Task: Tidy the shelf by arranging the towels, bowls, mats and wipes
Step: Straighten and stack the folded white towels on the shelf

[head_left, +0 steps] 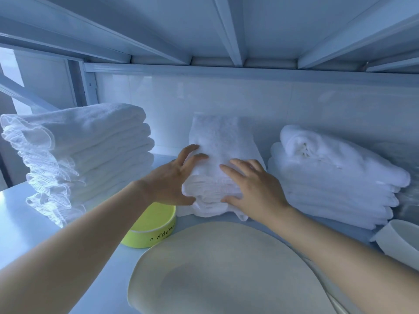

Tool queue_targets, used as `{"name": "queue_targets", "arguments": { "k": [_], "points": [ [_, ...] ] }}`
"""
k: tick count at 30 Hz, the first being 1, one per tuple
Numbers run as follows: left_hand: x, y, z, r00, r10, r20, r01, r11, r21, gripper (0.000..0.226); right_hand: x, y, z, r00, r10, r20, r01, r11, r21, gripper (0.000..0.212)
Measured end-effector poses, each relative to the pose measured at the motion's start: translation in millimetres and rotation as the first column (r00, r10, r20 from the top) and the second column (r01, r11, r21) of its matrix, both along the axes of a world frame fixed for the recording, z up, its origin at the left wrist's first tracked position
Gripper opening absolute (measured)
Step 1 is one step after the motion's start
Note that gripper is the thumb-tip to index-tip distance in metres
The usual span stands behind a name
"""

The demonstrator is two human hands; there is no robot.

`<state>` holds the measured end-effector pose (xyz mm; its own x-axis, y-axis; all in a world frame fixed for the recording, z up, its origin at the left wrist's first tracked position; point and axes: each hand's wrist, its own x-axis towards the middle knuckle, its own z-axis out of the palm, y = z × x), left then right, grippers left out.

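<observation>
A stack of folded white towels (221,141) stands mid-shelf against the back wall. My left hand (174,180) grips its left front corner, thumb under the upper layers and fingers on top. My right hand (254,189) grips the right front part the same way. A taller pile of white towels (86,150) stands at the left, and another white towel pile (335,177) lies at the right. A yellow bowl (154,232) sits in front, under my left wrist. A pale round mat (226,268) lies at the shelf's front.
A white bowl (401,243) sits at the right edge. The white shelf board (20,218) shows bare at the left front. The upper shelf's ribs (229,30) hang close overhead. A metal upright (89,87) stands at the back left.
</observation>
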<state>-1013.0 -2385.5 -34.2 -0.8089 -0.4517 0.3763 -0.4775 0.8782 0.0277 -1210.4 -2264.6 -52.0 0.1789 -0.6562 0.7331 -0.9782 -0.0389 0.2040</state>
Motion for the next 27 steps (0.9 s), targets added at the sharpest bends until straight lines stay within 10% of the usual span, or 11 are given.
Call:
{"name": "queue_targets", "arguments": {
  "k": [9,16,22,27],
  "points": [
    [-1.0,-6.5,0.3,0.974,-0.054,-0.221,0.074,0.993,0.087,0.082,4.3,-14.3,23.1,0.995,-0.084,-0.043,0.093,0.952,0.29,0.084],
    [2.7,-27.2,9.1,0.948,0.024,-0.319,0.033,0.984,0.174,0.054,5.2,-11.1,45.1,0.996,0.077,0.05,-0.079,0.996,0.041,0.05],
    [1.0,-47.0,11.3,0.971,0.087,-0.224,-0.049,0.984,0.168,0.037,23.5,-33.0,39.1,0.996,-0.083,-0.041,0.093,0.895,0.437,0.106],
    [8.2,-50.0,6.2,0.983,0.003,-0.181,0.029,0.984,0.177,0.04,24.6,-39.7,34.8,0.983,-0.142,-0.119,0.181,0.881,0.437,0.099]
  ]
}}
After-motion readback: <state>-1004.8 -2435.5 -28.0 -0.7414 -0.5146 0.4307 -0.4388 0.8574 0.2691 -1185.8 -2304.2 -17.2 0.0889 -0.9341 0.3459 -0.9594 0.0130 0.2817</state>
